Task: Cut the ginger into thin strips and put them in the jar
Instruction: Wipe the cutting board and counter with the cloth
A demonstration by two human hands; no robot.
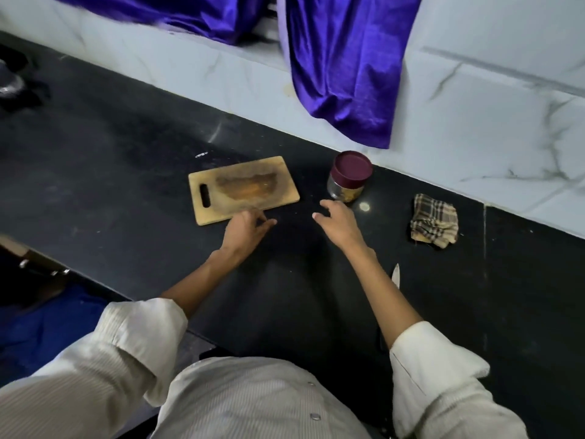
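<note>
A wooden cutting board [243,188] with a brown stain lies on the black counter [126,172]. To its right stands a glass jar [348,177] with a maroon lid on it and something yellowish inside. My left hand [247,229] hovers at the board's near edge with loosely curled fingers, holding nothing. My right hand [337,224] is spread just in front of the jar, apart from it. A knife [395,275] lies on the counter beside my right forearm, partly hidden by the arm. No loose ginger is visible.
A crumpled checked cloth [435,221] lies right of the jar. Purple fabric [345,68] hangs over the white marble wall behind. Dark objects [15,80] sit at the far left of the counter. The counter's front edge runs near my body.
</note>
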